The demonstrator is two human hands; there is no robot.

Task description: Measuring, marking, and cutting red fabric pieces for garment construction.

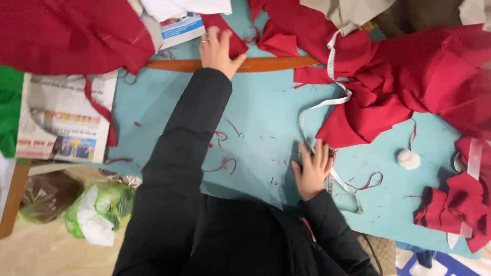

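Head view: long orange-brown wooden ruler [276, 64], long axis left-right across pale blue table [255, 117]; left hand [219, 50] open, flat upon it; right hand [311, 171] splayed flat on white tape measure [327, 102].

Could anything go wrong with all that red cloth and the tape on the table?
Maybe. The right hand rests on the white measuring tape, which also runs under the red cloth pile; tugging the cloth might drag the tape. The left hand reaches over the long orange ruler onto a red scrap, so it could nudge the ruler crooked. The small white lump looks easy to brush off the table.
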